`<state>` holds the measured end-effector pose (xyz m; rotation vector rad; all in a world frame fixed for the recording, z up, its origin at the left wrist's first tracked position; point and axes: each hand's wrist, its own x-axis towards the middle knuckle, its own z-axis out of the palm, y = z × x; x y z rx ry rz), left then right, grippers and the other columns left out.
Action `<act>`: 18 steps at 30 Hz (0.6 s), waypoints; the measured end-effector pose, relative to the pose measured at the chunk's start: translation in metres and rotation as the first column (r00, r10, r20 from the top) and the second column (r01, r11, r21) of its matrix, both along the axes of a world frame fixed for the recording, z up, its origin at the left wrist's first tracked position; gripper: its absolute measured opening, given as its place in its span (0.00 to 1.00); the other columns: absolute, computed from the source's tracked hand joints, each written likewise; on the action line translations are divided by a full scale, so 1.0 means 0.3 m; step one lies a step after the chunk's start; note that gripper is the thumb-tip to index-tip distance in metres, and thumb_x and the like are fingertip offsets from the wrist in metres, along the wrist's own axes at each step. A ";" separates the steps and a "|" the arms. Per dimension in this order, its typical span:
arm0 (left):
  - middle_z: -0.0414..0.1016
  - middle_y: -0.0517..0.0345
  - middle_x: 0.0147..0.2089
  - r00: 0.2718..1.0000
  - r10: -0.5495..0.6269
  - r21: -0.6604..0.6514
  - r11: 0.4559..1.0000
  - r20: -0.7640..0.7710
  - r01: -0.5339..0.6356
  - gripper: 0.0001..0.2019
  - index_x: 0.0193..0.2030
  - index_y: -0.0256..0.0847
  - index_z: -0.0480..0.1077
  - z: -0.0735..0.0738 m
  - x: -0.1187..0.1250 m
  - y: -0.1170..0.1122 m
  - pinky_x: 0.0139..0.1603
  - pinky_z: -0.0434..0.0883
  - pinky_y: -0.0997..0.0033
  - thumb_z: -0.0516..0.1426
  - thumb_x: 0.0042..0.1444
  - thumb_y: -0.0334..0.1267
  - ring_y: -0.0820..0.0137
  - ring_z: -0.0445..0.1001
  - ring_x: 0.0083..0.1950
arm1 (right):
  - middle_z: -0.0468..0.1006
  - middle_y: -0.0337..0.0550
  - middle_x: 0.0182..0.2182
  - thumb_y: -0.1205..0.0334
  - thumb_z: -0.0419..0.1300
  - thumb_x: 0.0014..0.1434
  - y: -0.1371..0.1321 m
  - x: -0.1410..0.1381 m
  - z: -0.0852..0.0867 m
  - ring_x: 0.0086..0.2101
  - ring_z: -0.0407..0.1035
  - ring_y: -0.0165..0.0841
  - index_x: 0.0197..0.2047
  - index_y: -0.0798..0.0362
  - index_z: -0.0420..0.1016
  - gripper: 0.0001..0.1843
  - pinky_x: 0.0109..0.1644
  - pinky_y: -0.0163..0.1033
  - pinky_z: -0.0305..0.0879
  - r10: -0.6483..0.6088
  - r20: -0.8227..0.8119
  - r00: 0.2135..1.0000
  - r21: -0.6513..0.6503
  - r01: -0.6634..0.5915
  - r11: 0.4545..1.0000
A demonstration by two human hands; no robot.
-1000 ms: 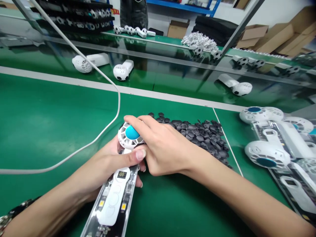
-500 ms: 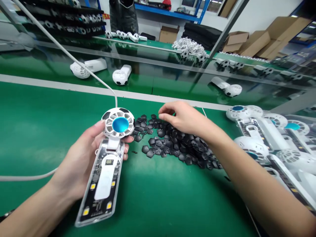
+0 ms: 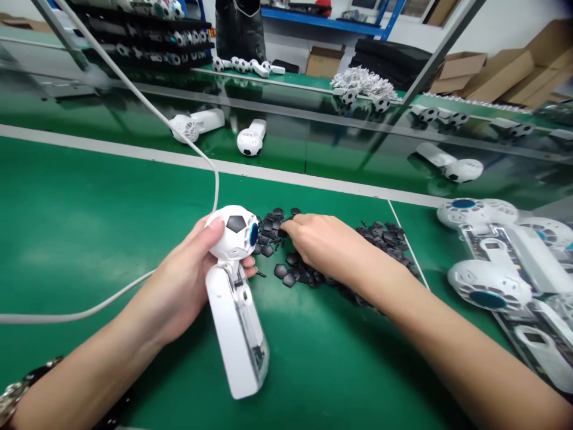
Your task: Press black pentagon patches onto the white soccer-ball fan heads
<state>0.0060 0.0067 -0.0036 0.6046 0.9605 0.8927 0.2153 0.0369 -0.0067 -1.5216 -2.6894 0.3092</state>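
My left hand [image 3: 190,275] is closed around the head of a white handheld fan [image 3: 233,334] with a football pattern. A black pentagon shows on its round head, and the blue centre of the grille faces right. The handle hangs down, its white side and clear edge visible. My right hand [image 3: 320,239] reaches into a pile of small black pentagon pieces [image 3: 385,242], fingers pinched together at the pile's left part. Whatever is between those fingertips is hidden. Several loose pentagon pieces [image 3: 286,275] lie just below this hand.
Several white fans [image 3: 490,283] are heaped at the right. Beyond the pale strip, more fans [image 3: 251,138] lie on the green surface. A white cable [image 3: 147,104] runs down behind the held fan. Cardboard boxes [image 3: 461,71] stand at the back right, and a person [image 3: 240,33] is at the back.
My left hand has turned the fan, so its side shows instead of the grille and circuit board. My right hand has lowered into the black pieces. The view has shifted slightly left.
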 end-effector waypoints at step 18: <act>0.76 0.51 0.48 0.995 0.014 -0.032 0.999 0.101 -0.011 0.22 0.55 0.45 0.70 -0.037 0.019 -0.037 0.45 0.83 0.64 0.68 0.57 0.45 0.59 0.79 0.44 | 0.73 0.36 0.25 0.59 0.76 0.48 -0.101 -0.158 0.005 0.25 0.70 0.27 0.31 0.54 0.74 0.16 0.20 0.27 0.69 -0.656 -0.747 0.107 -0.665 -0.146 0.733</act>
